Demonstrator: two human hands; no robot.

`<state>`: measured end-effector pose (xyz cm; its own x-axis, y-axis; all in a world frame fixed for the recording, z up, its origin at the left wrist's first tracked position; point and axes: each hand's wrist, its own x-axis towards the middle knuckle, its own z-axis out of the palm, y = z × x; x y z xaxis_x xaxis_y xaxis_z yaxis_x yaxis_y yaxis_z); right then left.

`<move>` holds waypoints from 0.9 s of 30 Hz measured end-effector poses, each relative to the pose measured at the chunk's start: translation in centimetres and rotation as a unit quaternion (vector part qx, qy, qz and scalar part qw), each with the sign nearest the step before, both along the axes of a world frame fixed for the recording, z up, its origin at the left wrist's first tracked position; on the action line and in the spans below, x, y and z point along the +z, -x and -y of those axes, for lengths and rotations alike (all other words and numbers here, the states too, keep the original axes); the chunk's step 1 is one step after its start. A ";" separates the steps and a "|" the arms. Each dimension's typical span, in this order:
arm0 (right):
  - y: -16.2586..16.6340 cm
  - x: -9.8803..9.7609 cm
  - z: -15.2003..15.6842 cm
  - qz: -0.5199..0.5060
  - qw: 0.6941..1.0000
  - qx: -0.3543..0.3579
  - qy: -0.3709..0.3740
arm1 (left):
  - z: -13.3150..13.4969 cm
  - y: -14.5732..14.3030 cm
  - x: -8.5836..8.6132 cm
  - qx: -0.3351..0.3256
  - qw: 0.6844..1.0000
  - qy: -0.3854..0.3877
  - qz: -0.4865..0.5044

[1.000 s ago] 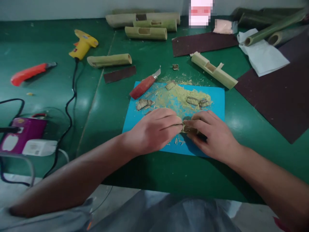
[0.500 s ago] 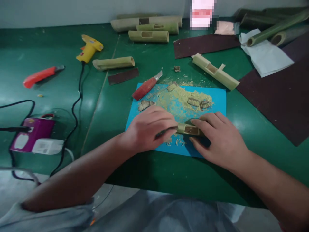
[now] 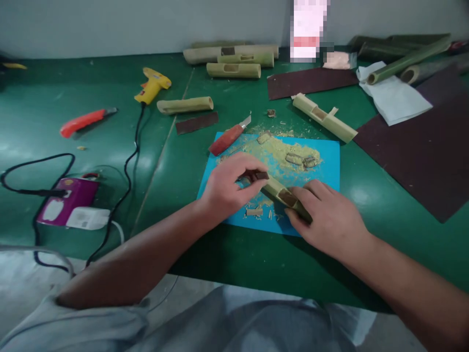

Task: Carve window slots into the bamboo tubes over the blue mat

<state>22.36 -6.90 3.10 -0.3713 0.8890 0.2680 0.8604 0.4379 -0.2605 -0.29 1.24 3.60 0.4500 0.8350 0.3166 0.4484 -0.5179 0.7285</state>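
Observation:
A short bamboo tube [image 3: 280, 192] with a rectangular slot cut in its side lies tilted over the blue mat [image 3: 330, 168]. My right hand [image 3: 330, 220] is closed round its near end and holds it. My left hand [image 3: 229, 186] pinches a small dark strip, apparently sandpaper [image 3: 256, 175], against the tube's far end. Yellowish sawdust [image 3: 278, 149] and small bamboo offcuts lie on the mat behind my hands.
A red-handled knife [image 3: 229, 139] lies at the mat's far left corner. On the green table are more bamboo tubes [image 3: 324, 117], dark sandpaper sheets [image 3: 421, 146], a yellow glue gun [image 3: 152, 85] with cord, a red cutter [image 3: 86, 121], a purple device [image 3: 68, 198] and white paper [image 3: 395, 98].
My hands have drawn apart and the bamboo tube has come into view, turned slantwise. My left hand has shifted up to its far end. The camera has tipped up a little.

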 end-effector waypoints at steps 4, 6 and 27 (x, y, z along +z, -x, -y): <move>-0.3 0.0 -0.4 0.020 1.000 -0.012 -0.020 | -0.1 0.2 -0.3 0.023 0.994 0.092 0.053; -0.6 0.0 -0.7 0.029 0.999 -0.020 -0.031 | -0.1 0.3 -0.3 0.028 0.992 0.112 0.061; -0.6 -1.0 -1.9 -0.006 1.000 -0.002 0.014 | 0.2 -0.1 0.5 0.003 0.982 0.186 0.008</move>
<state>22.95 -5.03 2.10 -0.3650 0.8975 0.2475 0.8583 0.4274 -0.2839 -0.15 1.02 4.14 0.4420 0.8970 -0.0049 0.4380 -0.2111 0.8738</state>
